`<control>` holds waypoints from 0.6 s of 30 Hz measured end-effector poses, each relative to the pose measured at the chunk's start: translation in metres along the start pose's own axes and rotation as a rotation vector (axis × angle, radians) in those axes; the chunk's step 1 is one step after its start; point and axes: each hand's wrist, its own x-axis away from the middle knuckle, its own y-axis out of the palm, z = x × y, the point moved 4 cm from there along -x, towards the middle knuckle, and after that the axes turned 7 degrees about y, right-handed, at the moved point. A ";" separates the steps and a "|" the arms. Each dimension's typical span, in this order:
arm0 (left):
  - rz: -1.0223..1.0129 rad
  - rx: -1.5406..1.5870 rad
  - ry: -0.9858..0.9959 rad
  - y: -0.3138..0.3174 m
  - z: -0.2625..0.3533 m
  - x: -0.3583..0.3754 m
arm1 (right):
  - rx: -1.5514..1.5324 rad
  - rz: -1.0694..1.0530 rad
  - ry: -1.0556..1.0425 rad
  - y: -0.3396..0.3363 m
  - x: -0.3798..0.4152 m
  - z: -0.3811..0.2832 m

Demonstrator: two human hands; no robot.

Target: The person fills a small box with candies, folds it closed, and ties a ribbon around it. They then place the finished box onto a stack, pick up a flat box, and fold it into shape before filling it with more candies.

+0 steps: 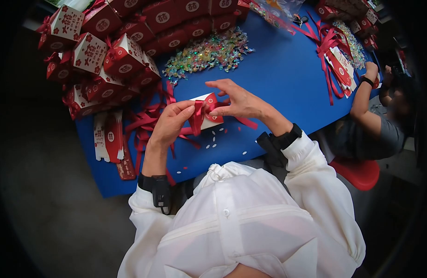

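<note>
A small red and white box (212,118) sits on the blue table near its front edge. A red ribbon (196,121) crosses the box top and forms a loop there. My left hand (171,119) pinches this ribbon at the box's left side. Over the right side of the box is my right hand (236,103), its thumb at the ribbon and its index finger stretched away from the thumb. One ribbon tail (247,123) runs out to the right below that hand.
Red and white boxes (91,51) are stacked at the back left, beside wrapped candies (209,53). Flat cartons (112,136) and loose ribbons (141,123) lie left. More ribbons (325,44) and cartons (341,69) lie right, near another person's arm (361,99).
</note>
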 end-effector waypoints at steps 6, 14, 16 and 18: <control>-0.060 0.028 -0.009 0.007 0.003 0.000 | 0.005 -0.144 0.278 -0.003 0.008 -0.008; 0.016 -0.213 0.045 0.024 0.001 -0.002 | -0.276 -0.030 -0.124 0.001 -0.006 -0.034; 0.117 -0.369 0.183 0.032 0.003 -0.002 | -0.451 -0.010 -0.151 -0.003 -0.011 -0.040; 0.173 -0.508 0.222 0.038 0.001 -0.001 | -0.526 -0.053 -0.081 -0.013 -0.007 -0.053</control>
